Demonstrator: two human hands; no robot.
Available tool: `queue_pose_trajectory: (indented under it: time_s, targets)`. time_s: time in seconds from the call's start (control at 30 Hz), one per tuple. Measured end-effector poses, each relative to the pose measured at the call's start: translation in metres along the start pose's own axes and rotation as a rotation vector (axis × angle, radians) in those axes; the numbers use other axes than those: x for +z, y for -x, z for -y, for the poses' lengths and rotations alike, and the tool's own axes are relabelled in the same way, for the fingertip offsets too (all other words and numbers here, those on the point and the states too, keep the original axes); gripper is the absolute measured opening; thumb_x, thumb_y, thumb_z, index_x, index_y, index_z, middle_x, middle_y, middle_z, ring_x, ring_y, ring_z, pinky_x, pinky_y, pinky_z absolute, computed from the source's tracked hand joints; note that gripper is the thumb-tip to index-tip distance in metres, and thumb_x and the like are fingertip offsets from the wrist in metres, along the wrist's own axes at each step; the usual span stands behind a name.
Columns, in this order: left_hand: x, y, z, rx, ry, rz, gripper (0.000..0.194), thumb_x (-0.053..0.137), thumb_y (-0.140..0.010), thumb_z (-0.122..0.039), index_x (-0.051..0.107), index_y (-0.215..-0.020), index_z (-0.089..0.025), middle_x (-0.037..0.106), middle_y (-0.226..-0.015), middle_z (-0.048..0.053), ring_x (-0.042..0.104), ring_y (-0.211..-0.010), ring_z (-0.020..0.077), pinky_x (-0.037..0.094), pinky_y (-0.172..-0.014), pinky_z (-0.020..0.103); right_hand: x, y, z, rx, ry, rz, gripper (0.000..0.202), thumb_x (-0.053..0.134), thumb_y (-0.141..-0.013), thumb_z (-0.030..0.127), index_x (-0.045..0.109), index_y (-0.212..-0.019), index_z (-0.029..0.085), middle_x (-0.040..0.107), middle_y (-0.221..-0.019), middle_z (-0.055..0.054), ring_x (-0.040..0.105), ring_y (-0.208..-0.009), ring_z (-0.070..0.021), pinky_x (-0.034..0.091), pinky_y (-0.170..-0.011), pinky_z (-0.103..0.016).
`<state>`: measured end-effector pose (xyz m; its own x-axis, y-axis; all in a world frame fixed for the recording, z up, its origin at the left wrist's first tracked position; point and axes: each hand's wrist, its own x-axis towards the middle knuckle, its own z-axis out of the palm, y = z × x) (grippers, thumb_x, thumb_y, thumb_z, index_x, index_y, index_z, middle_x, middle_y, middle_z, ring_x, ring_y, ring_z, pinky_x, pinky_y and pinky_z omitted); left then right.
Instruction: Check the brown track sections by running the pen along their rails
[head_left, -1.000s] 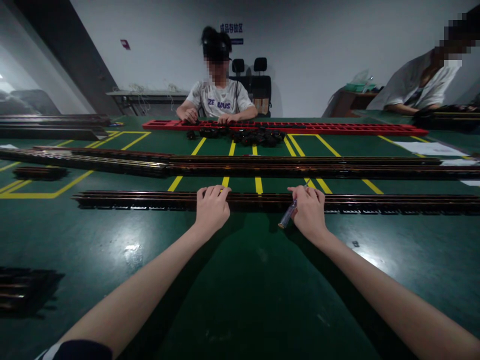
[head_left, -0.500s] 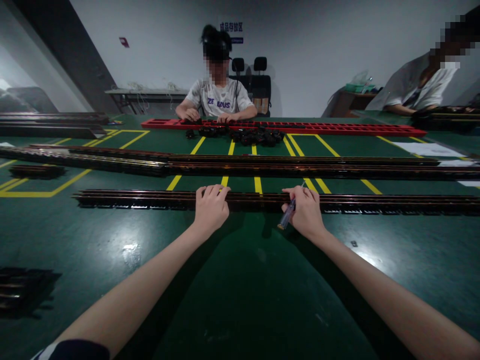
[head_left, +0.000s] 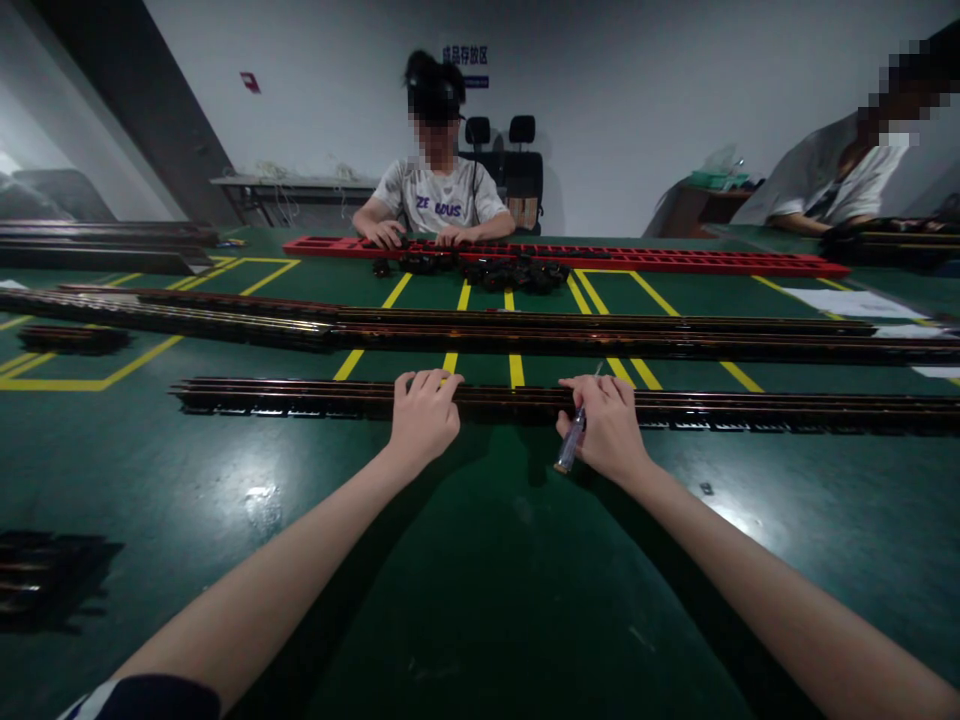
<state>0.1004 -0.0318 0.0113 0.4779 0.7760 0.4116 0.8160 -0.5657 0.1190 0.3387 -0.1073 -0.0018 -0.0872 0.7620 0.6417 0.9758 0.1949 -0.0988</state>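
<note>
A long dark rail bundle with thin coppery edges (head_left: 315,397) lies crosswise on the green table in front of me. My left hand (head_left: 425,420) is closed over it, fingers bent across the far edge. Farther right, my right hand (head_left: 606,425) also rests on the rail, its fingers curled over it. That same hand holds a screwdriver with a clear handle (head_left: 571,445), tilted, its handle end pointing down toward me and its thin shaft up between the fingers. My palms hide the parts of the rail beneath them.
More dark rails (head_left: 450,330) lie behind, parallel to mine. A short dark stack (head_left: 45,580) sits at lower left. Across the table a co-worker (head_left: 442,195) handles a red slotted frame (head_left: 675,262) near black parts (head_left: 517,273). Another person (head_left: 832,180) is at right.
The dark rail has slid a little to the right, its left end with it. My right hand has shifted slightly, and the screwdriver in it stands steeper. My left hand has barely moved.
</note>
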Motion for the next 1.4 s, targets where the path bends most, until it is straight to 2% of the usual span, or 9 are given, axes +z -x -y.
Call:
queue_pose_trajectory:
  time_s: [0.17, 0.27, 0.37, 0.5, 0.77, 0.87, 1.1, 1.27, 1.4]
  targets:
    - [-0.0015, -0.0004, 0.0001, 0.001, 0.004, 0.012, 0.037, 0.038, -0.084, -0.011, 0.062, -0.112, -0.016, 0.066, -0.117, 0.012, 0.057, -0.111, 0.0264, 0.035, -0.099, 0.049, 0.0066, 0.0002, -0.0013, 0.129, 0.014, -0.006, 0.018, 0.058, -0.076, 0.027, 0.041, -0.081, 0.023, 0.069, -0.096, -0.011, 0.056, -0.087, -0.0291, 0.035, -0.085, -0.043]
    - [-0.0026, -0.0006, -0.0003, -0.001, 0.009, 0.012, 0.037, 0.038, -0.084, -0.011, 0.062, -0.112, -0.016, 0.066, -0.116, 0.012, 0.057, -0.11, 0.0266, 0.036, -0.099, 0.049, 0.0069, 0.0001, -0.0023, 0.173, -0.032, -0.033, 0.023, 0.059, -0.073, 0.026, 0.036, -0.079, 0.025, 0.07, -0.101, -0.01, 0.056, -0.089, -0.0301, 0.036, -0.085, -0.045]
    - [-0.0026, -0.0005, -0.0004, -0.006, 0.018, 0.015, 0.037, 0.038, -0.084, -0.012, 0.062, -0.112, -0.016, 0.066, -0.116, 0.012, 0.057, -0.111, 0.0267, 0.036, -0.098, 0.048, 0.0046, 0.0004, -0.003, 0.173, -0.064, -0.045, 0.021, 0.052, -0.07, 0.016, 0.035, -0.079, 0.026, 0.071, -0.1, -0.009, 0.056, -0.091, -0.0304, 0.037, -0.085, -0.046]
    - [-0.001, -0.0001, 0.0003, -0.005, 0.02, 0.01, 0.036, 0.037, -0.085, -0.012, 0.062, -0.111, -0.017, 0.066, -0.116, 0.011, 0.057, -0.111, 0.0262, 0.035, -0.099, 0.048, 0.0012, 0.002, -0.0062, 0.183, -0.089, -0.041, 0.028, 0.043, -0.061, 0.005, 0.037, -0.08, 0.025, 0.071, -0.101, -0.008, 0.057, -0.093, -0.0302, 0.038, -0.083, -0.044]
    - [-0.0011, -0.0002, -0.0006, -0.004, -0.006, 0.008, 0.037, 0.037, -0.084, -0.011, 0.063, -0.112, -0.016, 0.066, -0.116, 0.012, 0.056, -0.111, 0.0274, 0.034, -0.099, 0.048, -0.0004, 0.0002, -0.001, 0.083, -0.047, -0.018, 0.018, 0.053, -0.072, 0.017, 0.037, -0.077, 0.025, 0.07, -0.098, -0.009, 0.057, -0.087, -0.0278, 0.037, -0.087, -0.043]
    - [-0.0021, -0.0002, -0.0007, -0.01, -0.002, 0.02, 0.037, 0.037, -0.085, -0.011, 0.062, -0.112, -0.015, 0.066, -0.116, 0.012, 0.056, -0.111, 0.0272, 0.034, -0.1, 0.048, 0.0021, -0.0006, -0.0006, 0.112, -0.036, -0.015, 0.02, 0.054, -0.074, 0.02, 0.035, -0.076, 0.025, 0.071, -0.097, -0.01, 0.057, -0.086, -0.0285, 0.036, -0.087, -0.044]
    - [-0.0016, -0.0004, -0.0006, -0.001, 0.001, 0.01, 0.037, 0.038, -0.084, -0.011, 0.062, -0.112, -0.017, 0.066, -0.116, 0.012, 0.056, -0.111, 0.027, 0.035, -0.099, 0.048, 0.0056, -0.0007, -0.003, 0.182, -0.124, -0.023, 0.026, 0.053, -0.069, 0.017, 0.03, -0.076, 0.026, 0.072, -0.105, -0.009, 0.058, -0.089, -0.0306, 0.036, -0.085, -0.047]
    - [-0.0014, -0.0008, -0.0008, 0.003, 0.019, 0.023, 0.039, 0.038, -0.084, -0.011, 0.061, -0.115, -0.016, 0.066, -0.117, 0.012, 0.056, -0.112, 0.0267, 0.034, -0.1, 0.048, 0.0034, -0.0001, -0.0032, 0.168, -0.132, -0.004, 0.029, 0.043, -0.061, 0.002, 0.033, -0.077, 0.025, 0.072, -0.107, -0.009, 0.056, -0.088, -0.0294, 0.036, -0.083, -0.046]
    - [-0.0015, -0.0008, -0.0008, 0.005, 0.018, 0.017, 0.038, 0.037, -0.084, -0.012, 0.062, -0.113, -0.017, 0.066, -0.116, 0.012, 0.057, -0.111, 0.0265, 0.034, -0.1, 0.048, 0.0009, 0.0007, -0.0036, 0.162, -0.098, -0.004, 0.031, 0.04, -0.059, 0.0, 0.034, -0.076, 0.025, 0.072, -0.105, -0.008, 0.056, -0.087, -0.0279, 0.036, -0.083, -0.044]
